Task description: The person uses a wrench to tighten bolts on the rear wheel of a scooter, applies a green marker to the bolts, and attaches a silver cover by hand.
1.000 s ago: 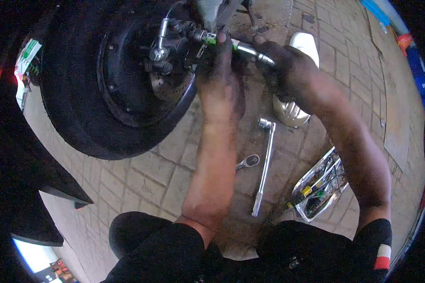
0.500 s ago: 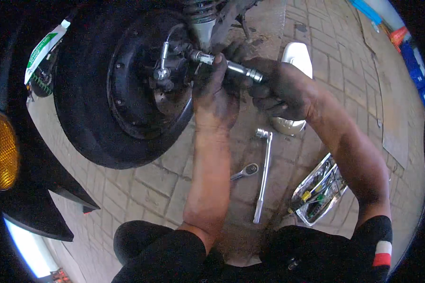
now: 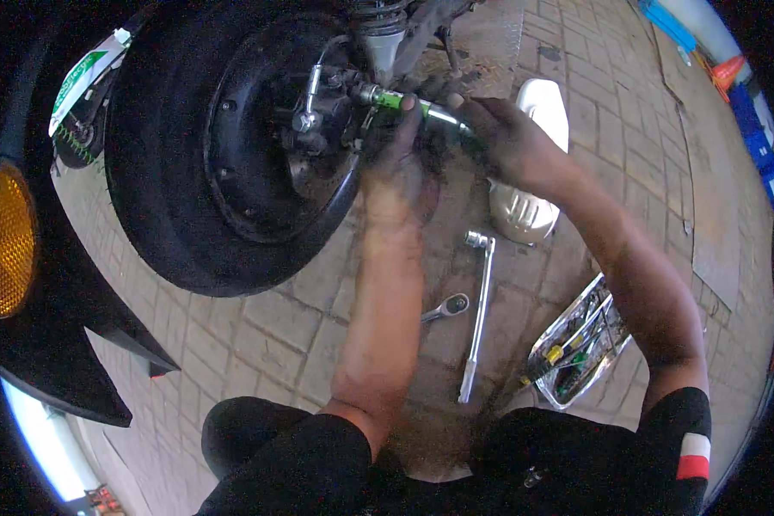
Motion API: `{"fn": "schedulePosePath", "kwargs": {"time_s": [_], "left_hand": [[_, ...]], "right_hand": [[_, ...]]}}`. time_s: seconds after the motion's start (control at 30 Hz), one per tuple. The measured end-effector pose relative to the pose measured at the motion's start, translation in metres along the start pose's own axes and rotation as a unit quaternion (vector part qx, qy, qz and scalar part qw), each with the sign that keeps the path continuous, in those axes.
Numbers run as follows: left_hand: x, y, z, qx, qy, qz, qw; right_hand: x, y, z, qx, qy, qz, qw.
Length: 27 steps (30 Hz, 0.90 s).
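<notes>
A chrome socket extension bar [image 3: 443, 115] reaches from the brake parts [image 3: 314, 125] beside a black wheel [image 3: 172, 206] toward the right. Its inner end meets the fittings near the wheel hub. My left hand [image 3: 396, 163] is closed round the bar from below, thumb lying along its top. At the outer end, my right hand [image 3: 512, 146] grips the bar with bent fingers, hiding its tip. Both hands look blackened with grease. Some fingers blur into the dark background. A green patch shows on the bar beside my left thumb.
On the paving lie a long socket handle [image 3: 482, 318] and a ratchet [image 3: 456, 305]. A shiny tray [image 3: 564, 404] of hand tools stands near my right elbow. Behind my right hand lies a pale cover [image 3: 542, 129]. A black fender with an amber reflector [image 3: 9, 245] is at left.
My right hand has shifted slightly up and left and now covers the bar's outer end, which showed before. My left hand keeps its hold. The whole view has shifted a little.
</notes>
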State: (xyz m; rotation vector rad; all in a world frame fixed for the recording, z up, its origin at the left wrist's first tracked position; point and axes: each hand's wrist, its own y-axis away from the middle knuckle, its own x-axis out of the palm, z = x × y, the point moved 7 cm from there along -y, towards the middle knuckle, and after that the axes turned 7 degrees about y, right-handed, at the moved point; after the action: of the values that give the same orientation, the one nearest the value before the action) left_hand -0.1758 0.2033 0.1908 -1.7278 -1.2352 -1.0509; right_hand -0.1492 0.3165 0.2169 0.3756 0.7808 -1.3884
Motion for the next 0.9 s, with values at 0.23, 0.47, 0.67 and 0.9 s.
{"fn": "schedulePosePath", "kwargs": {"time_s": [0.23, 0.47, 0.67, 0.9], "left_hand": [[-0.036, -0.008, 0.005, 0.037, -0.151, -0.107, 0.982], [-0.019, -0.001, -0.004, 0.067, -0.104, -0.053, 0.991], [-0.032, -0.008, 0.004, 0.033, -0.093, -0.109, 0.989], [-0.014, -0.013, 0.005, 0.028, 0.014, 0.008, 0.999]], "right_hand": [[-0.002, 0.003, 0.029, -0.169, 0.431, -0.136, 0.876], [0.022, -0.007, -0.025, 0.217, -0.371, 0.171, 0.887], [0.001, -0.007, 0.028, -0.010, 0.390, -0.073, 0.918], [-0.003, -0.028, -0.024, -0.077, 0.151, 0.067, 0.983]]}}
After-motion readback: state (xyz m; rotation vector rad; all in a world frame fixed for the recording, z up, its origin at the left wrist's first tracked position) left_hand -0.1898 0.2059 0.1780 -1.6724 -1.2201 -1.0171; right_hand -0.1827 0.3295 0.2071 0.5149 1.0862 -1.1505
